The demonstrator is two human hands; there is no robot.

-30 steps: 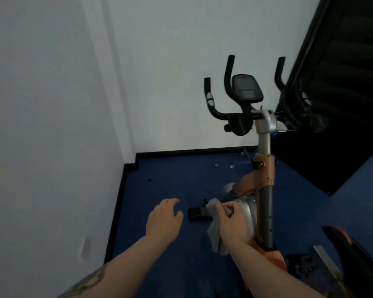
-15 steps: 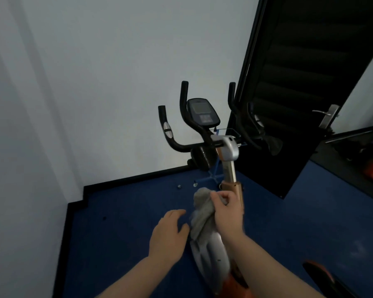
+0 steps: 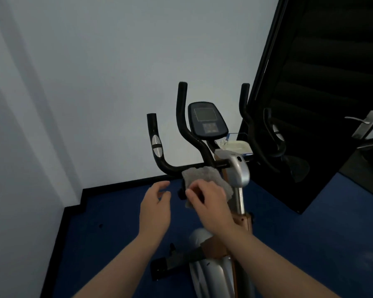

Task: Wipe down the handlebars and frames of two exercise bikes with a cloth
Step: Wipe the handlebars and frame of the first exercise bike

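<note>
An exercise bike (image 3: 238, 173) with a silver and orange frame stands in front of me, its black handlebars (image 3: 182, 125) rising around a grey console (image 3: 206, 120). My right hand (image 3: 211, 203) holds a grey cloth (image 3: 205, 177) pressed against the horizontal bar just left of the silver stem clamp. My left hand (image 3: 155, 209) hovers beside it, fingers apart and holding nothing, just below the left handlebar bend. The lower frame (image 3: 211, 272) and a pedal (image 3: 172, 265) show beneath my forearms.
A white wall is close on the left and behind the bike. A black open door (image 3: 323, 82) with a metal handle (image 3: 364, 123) stands right of the handlebars. Blue carpet (image 3: 108, 233) covers the floor, with a black skirting (image 3: 73, 211).
My right hand rose with the cloth from the lower frame up the post to the handlebar crossbar. My left hand rose alongside it. The view tilted up and closer.
</note>
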